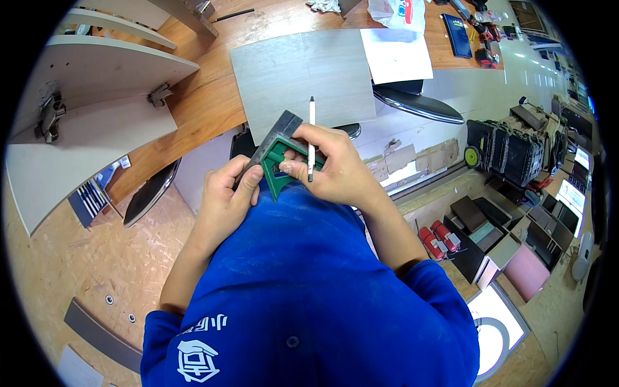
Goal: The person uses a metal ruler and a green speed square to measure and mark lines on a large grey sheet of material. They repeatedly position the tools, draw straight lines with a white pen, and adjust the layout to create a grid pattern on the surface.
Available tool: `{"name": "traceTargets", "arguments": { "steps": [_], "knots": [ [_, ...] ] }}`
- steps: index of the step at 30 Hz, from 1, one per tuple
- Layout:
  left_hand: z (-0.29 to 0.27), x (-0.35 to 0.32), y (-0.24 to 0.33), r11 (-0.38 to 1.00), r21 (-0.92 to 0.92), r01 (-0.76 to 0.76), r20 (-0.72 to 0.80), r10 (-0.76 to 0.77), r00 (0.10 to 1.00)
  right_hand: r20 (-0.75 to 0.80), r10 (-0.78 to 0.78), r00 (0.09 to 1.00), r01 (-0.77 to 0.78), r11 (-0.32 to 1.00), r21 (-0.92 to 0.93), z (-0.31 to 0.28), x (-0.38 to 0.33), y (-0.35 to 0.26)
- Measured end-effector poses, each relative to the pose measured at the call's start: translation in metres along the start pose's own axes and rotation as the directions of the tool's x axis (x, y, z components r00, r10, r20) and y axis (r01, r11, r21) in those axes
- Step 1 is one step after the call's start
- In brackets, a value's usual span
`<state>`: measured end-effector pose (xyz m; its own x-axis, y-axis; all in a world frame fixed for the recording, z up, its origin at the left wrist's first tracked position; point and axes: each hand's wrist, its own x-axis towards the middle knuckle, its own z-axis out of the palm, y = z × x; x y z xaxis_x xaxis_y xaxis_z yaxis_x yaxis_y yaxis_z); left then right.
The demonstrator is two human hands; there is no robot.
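Fingers of the left hand (225, 200) pinch the straight dark bar (267, 142) of an angular, smooth green tool (275, 186) at the near side of a streaky grey panel (296, 71). The right hand (342, 164) curls round the tool's other side, crossed by a slim white pen (312, 138). Beneath the panel spreads an orange-brown woodgrain tabletop (216, 71).

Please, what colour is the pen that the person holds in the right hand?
The pen is white with black ends, seen in the head view.
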<state>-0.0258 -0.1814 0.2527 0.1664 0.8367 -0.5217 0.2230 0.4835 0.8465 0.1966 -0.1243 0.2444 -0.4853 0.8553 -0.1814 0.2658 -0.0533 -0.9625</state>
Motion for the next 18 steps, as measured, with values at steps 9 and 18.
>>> {"name": "traceTargets", "arguments": {
  "steps": [9,18],
  "knots": [
    [0.0002,0.0005,-0.0005,1.0,0.013,-0.014,-0.006,0.014,1.0,-0.008,-0.022,1.0,0.022,1.0,-0.009,0.0003,0.0007,0.0031],
    [0.0006,0.002,-0.0028,0.999,0.026,-0.022,-0.005,0.022,1.0,-0.028,-0.03,0.999,0.03,1.0,0.002,0.0006,0.0001,0.0033]
  ]
}}
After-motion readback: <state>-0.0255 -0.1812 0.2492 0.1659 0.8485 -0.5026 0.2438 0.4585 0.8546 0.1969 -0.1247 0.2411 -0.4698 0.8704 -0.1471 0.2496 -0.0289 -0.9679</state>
